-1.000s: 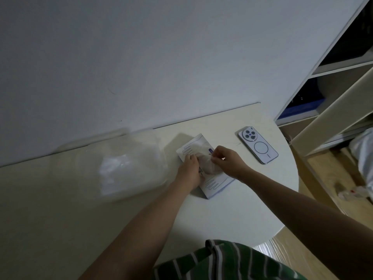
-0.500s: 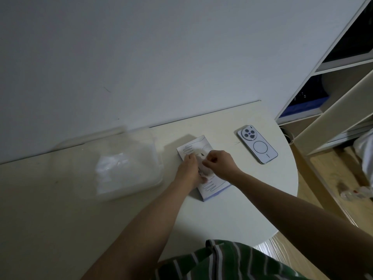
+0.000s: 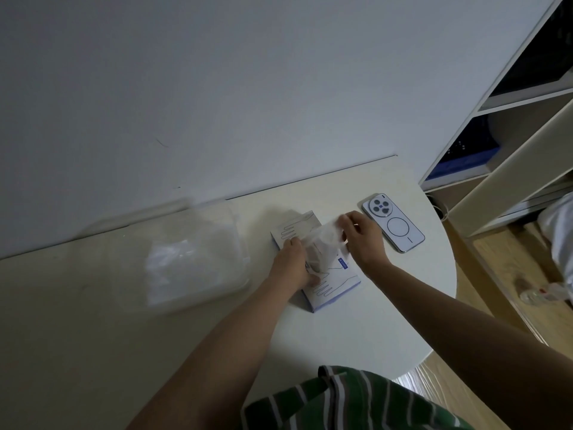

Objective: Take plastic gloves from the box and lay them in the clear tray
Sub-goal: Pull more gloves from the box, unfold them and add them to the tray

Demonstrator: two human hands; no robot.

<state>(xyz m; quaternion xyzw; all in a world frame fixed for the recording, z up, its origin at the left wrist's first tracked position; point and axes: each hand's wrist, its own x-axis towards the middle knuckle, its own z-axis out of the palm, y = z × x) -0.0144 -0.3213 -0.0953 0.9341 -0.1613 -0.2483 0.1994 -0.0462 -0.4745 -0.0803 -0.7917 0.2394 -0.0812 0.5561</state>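
From the head camera, looking down over the person's arms, the job looks partly done. The right hand (image 3: 361, 240) has its grip closed in a pinch on a thin plastic glove (image 3: 324, 240). The film stretches from its fingertips down to the opening of the box (image 3: 333, 290), so the glove looks only partly out. The left hand (image 3: 293, 265) lies on the box and presses it to the worktop (image 3: 341, 336). Its grip seems to hold nothing, though I cannot see under its fingers.

The clear tray (image 3: 235, 234) sits just left of the box. A pale, crumpled heap of film (image 3: 179, 268) lies in it, which I take to be gloves already laid there. What I judge is left: free this glove, carry it left across to the tray, and repeat for however many are wanted. How full the box is cannot be seen.

The worktop is pale cream with a rounded right end, and it is pushed against a plain white wall (image 3: 217, 88). A phone (image 3: 393, 223) lies face down just right of the right hand, clear of the box. Further right stands an open shelf unit (image 3: 511, 150) over a wooden floor (image 3: 496, 290). The light is dim. A green striped shirt (image 3: 356, 398) fills the bottom edge.
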